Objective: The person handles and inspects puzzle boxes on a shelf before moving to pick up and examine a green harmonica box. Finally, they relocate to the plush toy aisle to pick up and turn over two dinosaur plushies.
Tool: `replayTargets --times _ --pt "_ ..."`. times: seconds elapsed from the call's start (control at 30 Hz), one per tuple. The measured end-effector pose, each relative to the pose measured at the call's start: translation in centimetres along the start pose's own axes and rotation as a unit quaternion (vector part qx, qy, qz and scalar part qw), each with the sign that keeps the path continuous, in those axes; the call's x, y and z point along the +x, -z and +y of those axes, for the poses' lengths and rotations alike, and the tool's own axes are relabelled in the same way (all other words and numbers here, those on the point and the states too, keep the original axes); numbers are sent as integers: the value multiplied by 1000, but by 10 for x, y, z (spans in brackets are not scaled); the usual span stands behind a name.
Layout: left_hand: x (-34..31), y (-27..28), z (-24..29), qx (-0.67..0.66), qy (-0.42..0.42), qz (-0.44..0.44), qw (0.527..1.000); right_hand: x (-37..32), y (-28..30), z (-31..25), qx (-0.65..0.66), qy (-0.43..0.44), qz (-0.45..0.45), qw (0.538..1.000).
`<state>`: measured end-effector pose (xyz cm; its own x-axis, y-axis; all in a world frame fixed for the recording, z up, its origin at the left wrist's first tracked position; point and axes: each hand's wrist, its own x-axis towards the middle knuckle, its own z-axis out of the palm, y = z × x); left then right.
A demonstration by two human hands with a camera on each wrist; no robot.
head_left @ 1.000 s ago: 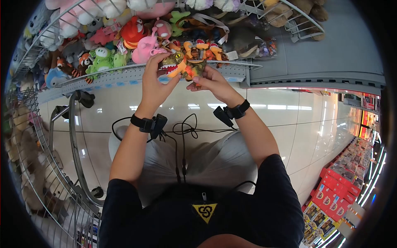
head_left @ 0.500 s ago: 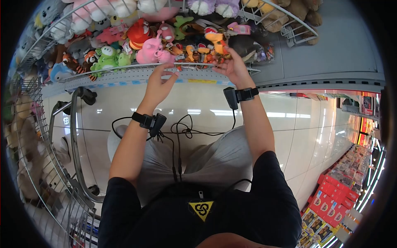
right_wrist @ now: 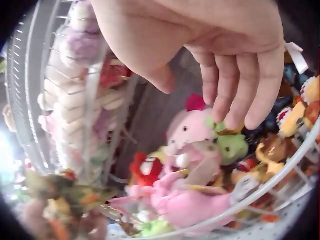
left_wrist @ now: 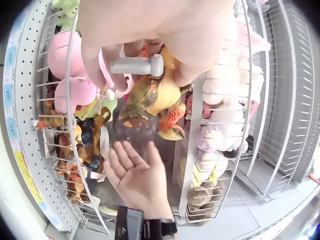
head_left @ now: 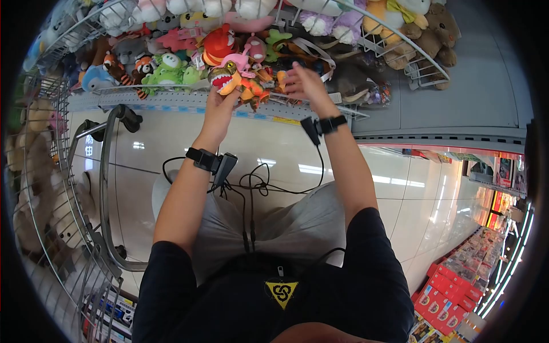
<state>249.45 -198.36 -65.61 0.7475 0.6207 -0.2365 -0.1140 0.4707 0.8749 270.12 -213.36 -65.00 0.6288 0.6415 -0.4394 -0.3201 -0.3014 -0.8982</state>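
In the head view, my left hand (head_left: 217, 119) grips a dinosaur toy (head_left: 249, 91) from below, close over the front rail of the wire rack. The toy is orange and olive green, with a wide open red mouth and white teeth. In the left wrist view the dinosaur hangs beneath the curled left fingers, partly hidden by them. My right hand (head_left: 307, 87) is apart from the toy, over the right part of the rack. Its palm (left_wrist: 137, 182) is turned up in the left wrist view, fingers extended and holding nothing. More orange dinosaur toys (right_wrist: 272, 155) lie below it.
Pink plush toys (right_wrist: 192, 205), a red one (head_left: 218, 48) and green ones (head_left: 167, 73) fill the rack behind its wire rail (left_wrist: 74, 125). An upper wire basket of plush overhangs the back. A loaded shopping cart (head_left: 106, 188) stands at the left; grey shelf (head_left: 440, 97) at right.
A second ago both hands held a dinosaur toy. Half a second ago the right hand was at an orange toy in the rack; now the left hand alone holds a dinosaur above the rail.
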Motion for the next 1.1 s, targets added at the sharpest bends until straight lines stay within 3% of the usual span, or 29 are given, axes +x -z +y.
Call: replayTargets --times 0.07,0.1,0.17,0.23,0.47,0.53,0.57,0.63,0.67,0.8,1.03,1.1 --pt "1 2 1 17 0 16 1000 49 21 26 -65 35 136 988" --pt "1 2 0 48 7 20 999 64 28 36 -64 36 136 988" --pt "3 2 -1 81 8 24 996 87 32 48 -287 -54 41 956" --pt "1 2 -5 130 -46 8 990 96 25 52 -278 -99 32 955" --pt "-1 8 -7 131 -22 10 991 118 25 66 -319 -113 16 941" --pt "-1 10 -7 134 -28 14 991 119 28 55 -434 -155 -49 886" --pt "0 10 -7 136 -35 17 990 117 30 51 -435 -156 -49 886" --pt "1 12 -6 127 -36 13 991 106 37 43 -200 -149 16 968" --pt "1 11 -4 118 -38 10 992 99 42 35 -142 -127 25 981" --pt "-1 6 2 137 -31 11 990 80 62 19 -168 -47 44 984" --pt "4 9 -2 149 -37 8 988 65 63 45 1 -42 66 997" --pt "5 7 -3 155 -30 3 987 74 57 64 47 6 86 995"
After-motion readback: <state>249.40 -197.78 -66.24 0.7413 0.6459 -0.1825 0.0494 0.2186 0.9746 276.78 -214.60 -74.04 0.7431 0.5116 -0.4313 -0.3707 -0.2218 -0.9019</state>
